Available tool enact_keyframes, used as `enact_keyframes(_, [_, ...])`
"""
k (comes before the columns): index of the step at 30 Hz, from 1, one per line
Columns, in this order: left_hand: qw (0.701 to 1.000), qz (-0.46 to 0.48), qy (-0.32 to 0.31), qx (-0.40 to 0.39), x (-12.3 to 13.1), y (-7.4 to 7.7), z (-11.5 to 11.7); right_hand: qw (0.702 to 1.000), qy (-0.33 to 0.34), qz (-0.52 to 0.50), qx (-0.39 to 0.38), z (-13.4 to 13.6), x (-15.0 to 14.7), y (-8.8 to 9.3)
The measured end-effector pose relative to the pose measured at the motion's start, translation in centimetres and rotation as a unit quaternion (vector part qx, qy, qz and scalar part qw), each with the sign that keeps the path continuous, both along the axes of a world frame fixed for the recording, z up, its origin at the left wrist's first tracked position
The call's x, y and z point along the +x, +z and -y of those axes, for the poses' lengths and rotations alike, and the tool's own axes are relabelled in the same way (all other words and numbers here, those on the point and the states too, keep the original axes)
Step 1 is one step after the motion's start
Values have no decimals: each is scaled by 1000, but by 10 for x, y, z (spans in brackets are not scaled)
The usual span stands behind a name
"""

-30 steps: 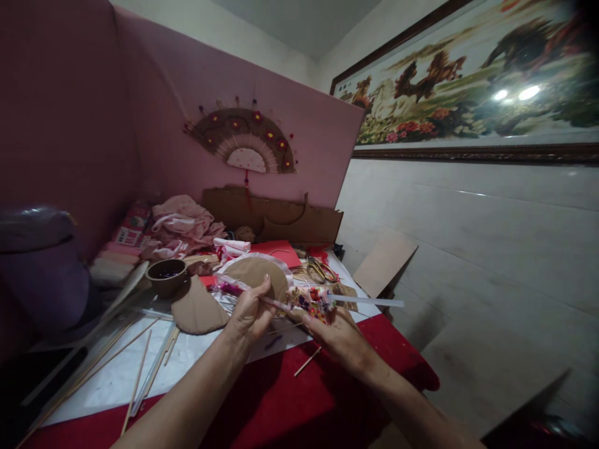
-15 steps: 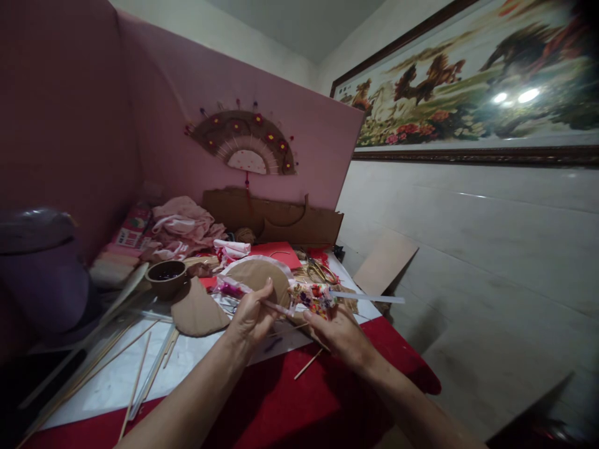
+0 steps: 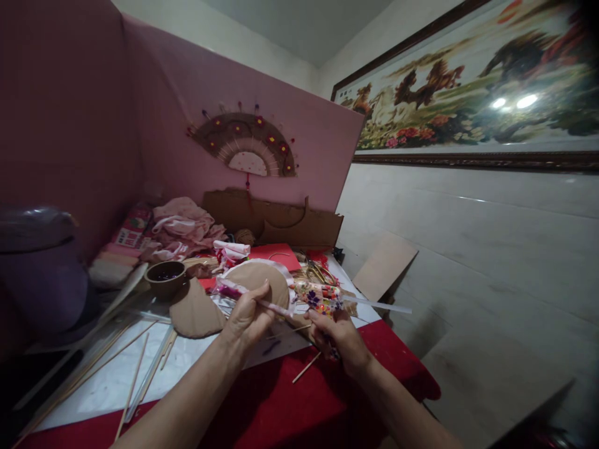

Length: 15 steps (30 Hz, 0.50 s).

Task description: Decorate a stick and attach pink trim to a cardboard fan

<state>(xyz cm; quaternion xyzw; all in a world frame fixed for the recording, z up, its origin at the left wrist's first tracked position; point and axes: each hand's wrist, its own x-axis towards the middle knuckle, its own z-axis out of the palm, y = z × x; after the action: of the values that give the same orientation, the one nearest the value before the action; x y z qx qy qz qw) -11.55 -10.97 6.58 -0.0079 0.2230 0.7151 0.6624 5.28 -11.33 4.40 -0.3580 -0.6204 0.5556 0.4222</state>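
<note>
My right hand [image 3: 340, 337] is wrapped round a flower-patterned hot glue gun [image 3: 321, 296]. A long translucent glue stick [image 3: 381, 304] juts from its back, and its front end points left. My left hand [image 3: 250, 312] is closed on a slim pale-pink stick [image 3: 276, 307]; what it is made of is too small to make out. A bright pink piece in clear wrap [image 3: 230, 288] lies at the left of that hand. Behind both hands is a round cardboard disc with a white fabric edge [image 3: 264, 277]. A separate cardboard piece [image 3: 196, 312] lies left of my left hand.
A brown bowl [image 3: 166, 279] holds dark liquid or small dark items. Gold-handled scissors [image 3: 319, 272] lie behind the glue gun. Thin wooden sticks [image 3: 135, 374] cross the left front. Crumpled pink cloth [image 3: 187, 221] sits at the back, below a decorated fan [image 3: 248, 143].
The glue gun has turned and shifted slightly right, so more of its flowered body shows, and its glue stick reaches further right. My left hand still holds the pink stick, nearly unmoved.
</note>
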Motion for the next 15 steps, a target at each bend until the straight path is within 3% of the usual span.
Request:
enact_keyframes(5, [1000,-6,-2,7,0,-3,-2,989,49,-83,-114,-4,8,-5])
enact_keyframes(10, [1000,-16,1,7,-1,-4,-3,974,88,-138,-155,-6,15,-3])
enact_keyframes(15, [1000,-16,-20,-11,-4,-6,-6,976,93,-118,-158,-11,18,-6])
